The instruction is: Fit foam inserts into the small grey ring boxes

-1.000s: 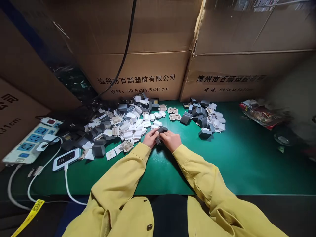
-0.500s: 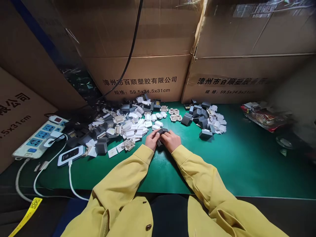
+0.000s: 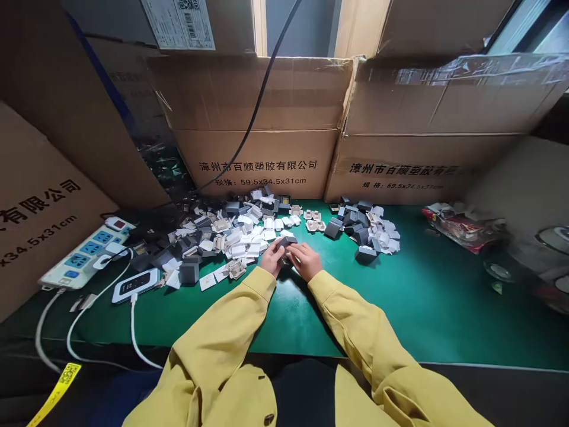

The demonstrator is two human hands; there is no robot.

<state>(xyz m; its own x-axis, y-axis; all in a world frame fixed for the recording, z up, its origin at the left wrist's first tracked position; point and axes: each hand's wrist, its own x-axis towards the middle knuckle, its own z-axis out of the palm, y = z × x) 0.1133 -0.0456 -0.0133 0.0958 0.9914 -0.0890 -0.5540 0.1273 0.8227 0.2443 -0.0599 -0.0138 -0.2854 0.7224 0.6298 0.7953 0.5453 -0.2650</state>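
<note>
Over the middle of the green table, my left hand [image 3: 272, 258] is closed on a small dark grey box [image 3: 287, 241], thumb in front of it. My right hand [image 3: 306, 261] is at the same box from the right, its bent fingertips against the near side. Part of the box is hidden behind my fingers, so whether its lid is up I cannot tell. Just left of my hands lies a heap of white folded card pieces [image 3: 240, 237] mixed with more dark boxes. Beyond them are several beige box inserts [image 3: 315, 222].
Another pile of dark boxes [image 3: 353, 222] and white pieces [image 3: 386, 232] lies to the right. At the left are a power strip [image 3: 86, 252], a white device [image 3: 136, 284] and cables. Cardboard cartons [image 3: 262, 157] wall the back. A red plastic bag [image 3: 462, 228] sits far right.
The view has tilted upward, showing more above the cartons. My right hand's fingers have loosened and shifted along the box's near side. My left hand keeps its hold.
</note>
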